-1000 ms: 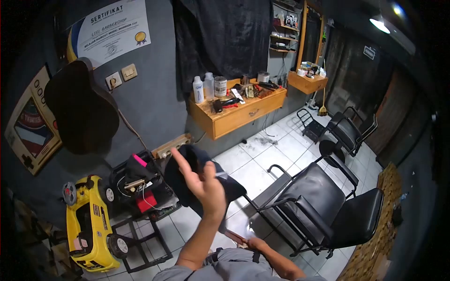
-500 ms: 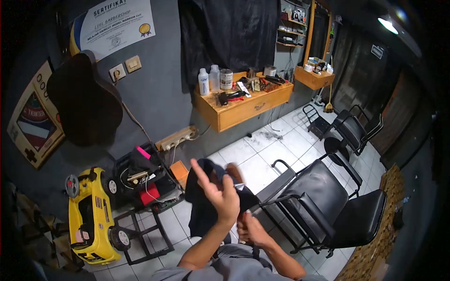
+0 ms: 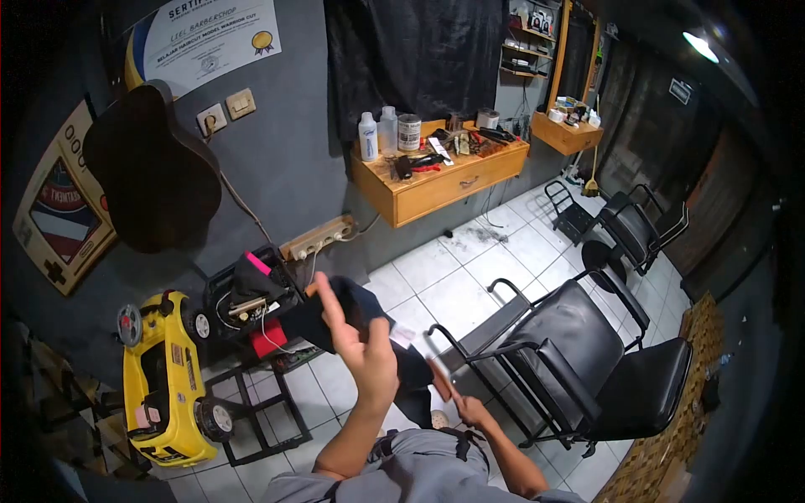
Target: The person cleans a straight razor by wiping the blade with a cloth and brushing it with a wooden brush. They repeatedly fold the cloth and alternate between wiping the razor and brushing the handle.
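Dark cloth [image 3: 312, 323] hangs over the left hand [image 3: 362, 348], mid-frame, with its fingers spread wide. Just below, the right hand [image 3: 474, 412] pinches a small brown thing [image 3: 440, 381]. With no grip on it, the cloth might slide to the floor [image 3: 453, 285].

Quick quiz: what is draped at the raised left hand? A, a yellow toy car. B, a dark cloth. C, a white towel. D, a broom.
B: a dark cloth hangs behind and around the raised left hand, whose fingers are spread; the right hand sits lower, near the cloth's bottom edge.
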`<state>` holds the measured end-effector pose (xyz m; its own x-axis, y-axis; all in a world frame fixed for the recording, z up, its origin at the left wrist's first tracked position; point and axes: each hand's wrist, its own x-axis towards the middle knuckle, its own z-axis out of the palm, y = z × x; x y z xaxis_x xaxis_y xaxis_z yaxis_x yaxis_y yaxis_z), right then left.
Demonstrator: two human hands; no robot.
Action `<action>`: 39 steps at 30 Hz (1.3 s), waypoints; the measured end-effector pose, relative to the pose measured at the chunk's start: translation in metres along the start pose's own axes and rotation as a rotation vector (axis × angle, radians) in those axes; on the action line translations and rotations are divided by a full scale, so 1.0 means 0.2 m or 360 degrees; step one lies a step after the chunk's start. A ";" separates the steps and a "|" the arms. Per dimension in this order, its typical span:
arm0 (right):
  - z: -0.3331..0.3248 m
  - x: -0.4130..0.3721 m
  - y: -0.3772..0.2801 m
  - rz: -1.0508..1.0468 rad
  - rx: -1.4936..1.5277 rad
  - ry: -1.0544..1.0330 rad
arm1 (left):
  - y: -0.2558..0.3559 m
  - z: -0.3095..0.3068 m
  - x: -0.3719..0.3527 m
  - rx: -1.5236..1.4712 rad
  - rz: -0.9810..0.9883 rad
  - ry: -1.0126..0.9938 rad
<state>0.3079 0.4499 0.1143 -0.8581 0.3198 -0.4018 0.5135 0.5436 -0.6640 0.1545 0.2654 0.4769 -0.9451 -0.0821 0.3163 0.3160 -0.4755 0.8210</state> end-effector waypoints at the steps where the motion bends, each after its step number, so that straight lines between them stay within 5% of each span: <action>1: -0.15 -0.08 -0.23 0.0036 0.0503 -0.0070 | -0.06 -0.02 -0.01 0.0078 0.0018 -0.0027; 6: -0.49 -0.33 -0.87 -0.0216 0.1976 -0.0520 | -0.19 0.00 -0.11 0.0543 -0.0067 -0.0394; 8: -0.40 -0.30 -0.89 -0.0559 0.1256 -0.0152 | -0.16 0.04 -0.11 0.0811 0.0275 -0.0592; 10: -0.33 -0.27 -0.91 -0.0613 0.0857 -0.0104 | -0.17 0.04 -0.12 0.0656 0.0110 -0.0616; 12: -0.05 -0.01 -0.53 -0.0803 0.0310 -0.0098 | -0.10 0.05 -0.09 0.0158 -0.0119 -0.0637; 13: 0.06 0.08 -0.37 -0.0830 0.0076 -0.0090 | -0.09 0.03 -0.07 0.0107 0.0012 -0.0654; 14: 0.09 0.06 -0.32 -0.0707 -0.0077 -0.0075 | -0.04 0.03 -0.05 0.0021 0.0032 -0.0603; 15: 0.05 0.03 -0.26 -0.0320 -0.0461 -0.0535 | 0.00 0.01 -0.03 -0.0050 0.0055 -0.0562; 17: 0.33 0.07 0.33 -0.0352 -0.0366 -0.0235 | 0.12 -0.01 0.01 -0.0146 0.0093 -0.0452; 22: 0.17 -0.02 0.29 0.0145 -0.0310 -0.0162 | 0.05 -0.11 0.02 -0.0011 -0.0215 -0.0509; 25: -0.03 -0.04 -0.04 0.0185 0.0575 -0.0036 | 0.00 -0.07 -0.04 -0.0124 -0.0465 -0.0483; 26: -0.08 -0.05 -0.18 -0.0072 0.0851 0.0077 | -0.02 -0.06 -0.06 -0.0139 -0.0534 -0.0489; 30: -0.35 -0.26 -0.72 -0.0258 0.1961 -0.0224 | -0.13 -0.04 -0.10 0.0071 -0.0558 -0.0754; 35: -0.08 -0.08 -0.62 -0.1069 0.0738 0.0342 | -0.16 0.04 -0.13 0.0100 -0.0453 -0.0911; 37: -0.04 -0.01 -0.50 -0.0841 0.0346 0.0166 | -0.12 0.05 -0.09 0.0087 -0.0288 -0.0836; 39: -0.10 -0.10 -0.51 -0.0234 -0.0035 -0.0011 | -0.09 0.02 -0.04 -0.0030 -0.0169 -0.0790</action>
<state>0.2723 0.4034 0.2034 -0.9238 0.2301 -0.3059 0.3822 0.6008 -0.7021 0.1562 0.2780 0.4612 -0.8171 0.3915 0.4232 0.2146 -0.4748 0.8535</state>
